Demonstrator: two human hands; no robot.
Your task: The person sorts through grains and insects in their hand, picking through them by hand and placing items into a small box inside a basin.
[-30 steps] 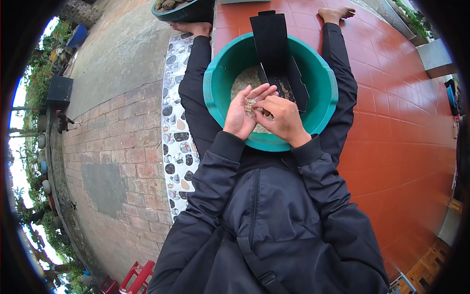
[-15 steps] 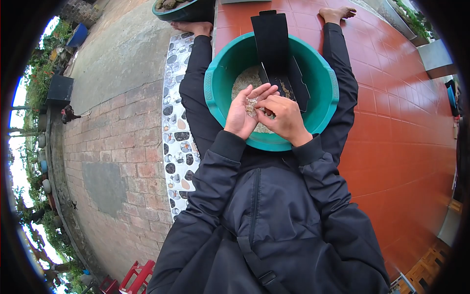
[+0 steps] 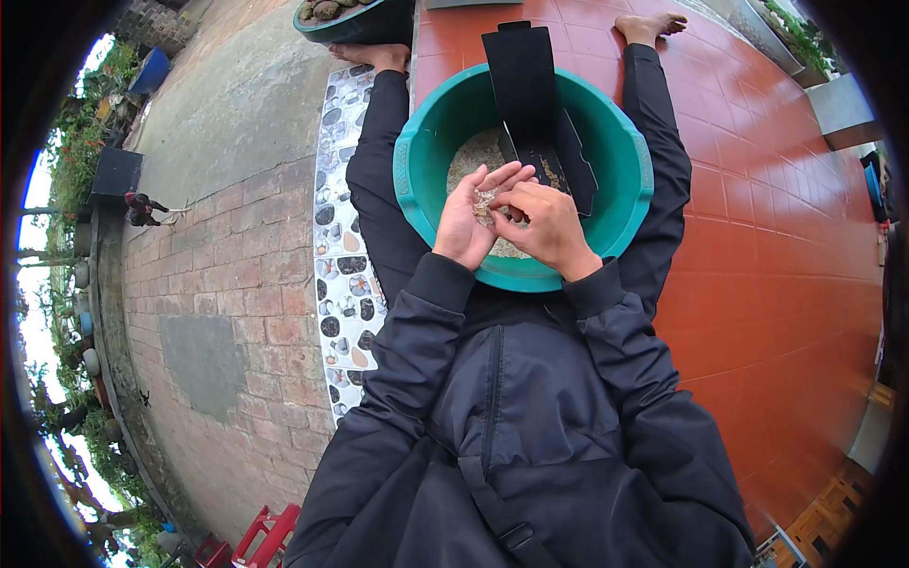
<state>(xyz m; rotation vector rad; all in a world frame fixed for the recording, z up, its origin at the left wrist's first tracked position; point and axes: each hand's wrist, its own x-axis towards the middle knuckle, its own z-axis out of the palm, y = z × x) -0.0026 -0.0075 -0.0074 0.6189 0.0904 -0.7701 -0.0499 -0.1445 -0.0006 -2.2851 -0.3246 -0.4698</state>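
My left hand [image 3: 465, 225] is palm up and cupped, with a small heap of pale grains [image 3: 484, 204] in it. Over that palm, my right hand [image 3: 543, 227] has its thumb and fingertips pinched together at the grains; what is between them is too small to make out. Both hands are above the near part of a green basin [image 3: 630, 194] between my legs. More pale grains [image 3: 476, 154] lie in the basin's bottom. An open black box [image 3: 524, 80] stands inside the basin with its flap raised, and some brownish bits [image 3: 553, 173] lie in it.
Red tiles [image 3: 757, 312] extend to the right. Along the left runs a pebble-patterned tile strip [image 3: 339, 284], beside brick paving [image 3: 218, 275]. A chicken [image 3: 142, 208] is at the far left. Red stools [image 3: 267, 535] stand at the bottom left, and a dark planter [image 3: 365, 24] is at the top.
The chicken has moved to the right and turned. My right fingers have shifted slightly over my left palm, while the basin and box have stayed in place.
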